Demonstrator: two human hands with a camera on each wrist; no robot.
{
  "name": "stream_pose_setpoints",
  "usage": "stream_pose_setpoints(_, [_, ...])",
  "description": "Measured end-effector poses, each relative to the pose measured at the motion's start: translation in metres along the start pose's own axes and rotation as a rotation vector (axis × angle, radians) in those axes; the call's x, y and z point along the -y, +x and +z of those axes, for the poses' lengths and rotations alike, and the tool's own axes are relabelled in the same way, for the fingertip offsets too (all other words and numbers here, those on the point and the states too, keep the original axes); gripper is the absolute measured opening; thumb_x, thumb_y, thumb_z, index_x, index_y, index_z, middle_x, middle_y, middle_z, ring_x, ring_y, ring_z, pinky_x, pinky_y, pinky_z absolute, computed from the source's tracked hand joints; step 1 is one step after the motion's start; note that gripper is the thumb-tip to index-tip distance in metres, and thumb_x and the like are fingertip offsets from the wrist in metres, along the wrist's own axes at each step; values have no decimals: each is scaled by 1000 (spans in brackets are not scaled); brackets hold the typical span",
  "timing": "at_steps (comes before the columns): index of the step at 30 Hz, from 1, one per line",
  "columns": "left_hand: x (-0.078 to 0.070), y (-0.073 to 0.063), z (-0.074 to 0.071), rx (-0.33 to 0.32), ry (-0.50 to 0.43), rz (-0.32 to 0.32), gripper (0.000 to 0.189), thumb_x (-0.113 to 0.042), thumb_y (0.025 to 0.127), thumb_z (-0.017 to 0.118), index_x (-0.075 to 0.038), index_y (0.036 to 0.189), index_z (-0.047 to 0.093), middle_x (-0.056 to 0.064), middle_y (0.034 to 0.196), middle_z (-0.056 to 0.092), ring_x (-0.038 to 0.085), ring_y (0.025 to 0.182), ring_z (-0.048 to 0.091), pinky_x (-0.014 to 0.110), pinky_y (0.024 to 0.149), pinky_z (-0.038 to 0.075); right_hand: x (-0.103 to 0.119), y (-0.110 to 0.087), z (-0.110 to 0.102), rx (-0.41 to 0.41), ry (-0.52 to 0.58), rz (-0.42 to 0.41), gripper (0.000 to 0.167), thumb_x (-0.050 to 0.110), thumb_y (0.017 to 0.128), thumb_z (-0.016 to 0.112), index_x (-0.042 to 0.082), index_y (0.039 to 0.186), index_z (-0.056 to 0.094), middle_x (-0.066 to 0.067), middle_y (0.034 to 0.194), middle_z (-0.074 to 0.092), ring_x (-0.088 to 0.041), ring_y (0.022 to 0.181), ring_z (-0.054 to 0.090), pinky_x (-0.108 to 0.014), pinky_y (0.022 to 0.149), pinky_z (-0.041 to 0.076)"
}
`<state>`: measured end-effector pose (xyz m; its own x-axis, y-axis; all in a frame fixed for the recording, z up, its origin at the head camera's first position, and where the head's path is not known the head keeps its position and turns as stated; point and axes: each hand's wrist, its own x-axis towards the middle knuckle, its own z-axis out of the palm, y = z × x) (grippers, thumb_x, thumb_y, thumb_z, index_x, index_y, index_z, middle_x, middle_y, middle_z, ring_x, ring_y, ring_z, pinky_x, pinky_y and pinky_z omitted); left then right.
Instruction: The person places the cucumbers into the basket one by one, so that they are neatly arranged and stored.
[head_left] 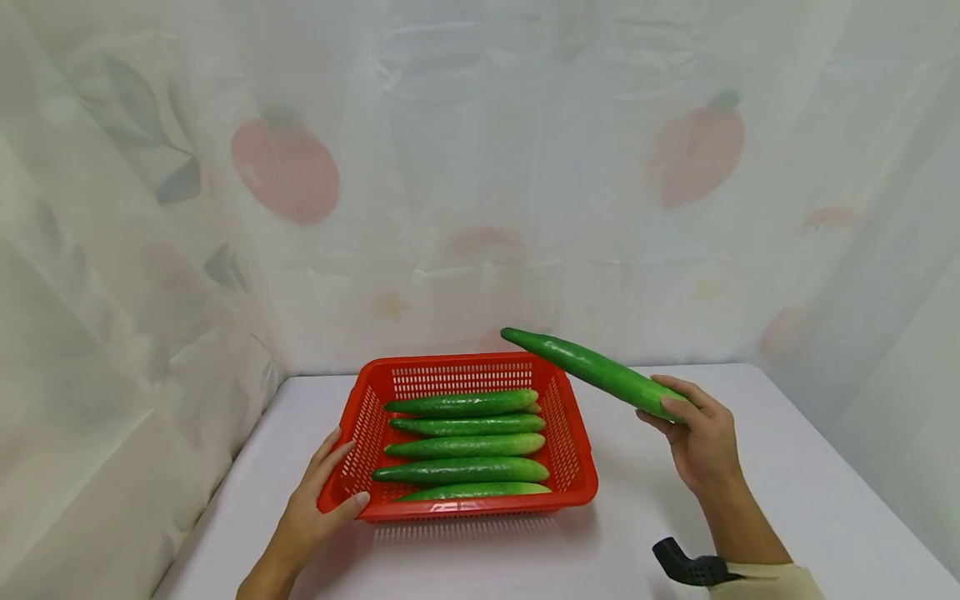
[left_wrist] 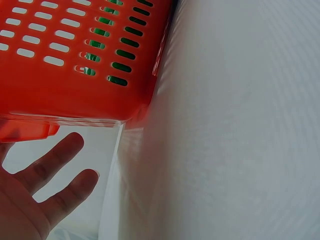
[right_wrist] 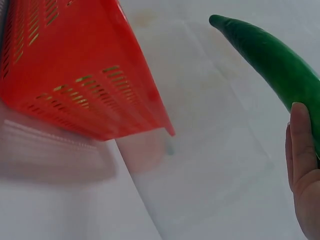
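A long green cucumber [head_left: 592,367] is raised above the table, right of a red plastic basket [head_left: 480,508]. My right hand [head_left: 701,437] holds it by its paler end, thumb on one side and fingers on the other; its dark tip points up and left. In the right wrist view, fingers [right_wrist: 301,142] lie along the cucumber [right_wrist: 270,50]. Several more cucumbers [head_left: 461,471] lie side by side across the basket. At its left front corner, my left hand [head_left: 307,508] touches the rim with spread fingers. Two straight fingers [left_wrist: 70,192] show below the basket [left_wrist: 65,95] in the left wrist view.
The basket stands on a white-covered table [head_left: 645,500]. Pale curtains [head_left: 480,167] with faded fruit prints hang behind the table and on both sides. A black curved strap piece [head_left: 690,567] sits at the right wrist.
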<state>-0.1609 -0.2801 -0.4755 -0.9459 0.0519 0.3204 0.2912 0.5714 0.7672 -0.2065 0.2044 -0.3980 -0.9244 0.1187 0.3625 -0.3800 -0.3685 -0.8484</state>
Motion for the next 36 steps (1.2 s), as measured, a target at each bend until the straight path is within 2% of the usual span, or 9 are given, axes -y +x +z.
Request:
stream_pose_setpoints(8, [-1,2,0,0,8,-3,66,-23,85,73,-15,144,45,-5,157,19,23,134,28,15,91,33,-7,6,20,77,-70,37,31,-2,96,52,-23,119,49,-28,120,44,-27,98,56,-37,77,53])
stream_pose_setpoints(19, [0,3,3,10,-2,-16,66,-24,85,73,-16,144,45,-5,157,19,23,135,26,16,92,31,-29,13,46,179,-172,123,34,4,96,54,-19,121,51,-19,118,50,-27,96,59,-37,80,52])
stream_pose_setpoints(26, [0,3,4,10,-7,-17,65,-24,86,73,-15,144,45,-4,157,19,24,134,27,17,91,35,-44,13,61,253,-211,163,34,6,95,56,-15,122,54,-24,120,52,-28,98,60,-38,82,51])
stream_pose_setpoints(33, [0,3,4,10,-10,-14,65,-24,85,73,-15,144,45,-6,157,18,23,135,26,16,92,32,-58,13,74,306,-286,254,32,12,93,62,-1,122,62,-20,116,56,-31,96,62,-42,81,51])
stream_pose_setpoints(36, [-1,3,4,10,-14,-12,65,-23,85,73,-16,144,45,-7,157,19,22,135,27,15,92,32,-65,13,78,351,-297,280,35,11,92,64,-3,124,60,-21,117,56,-32,98,63,-40,81,52])
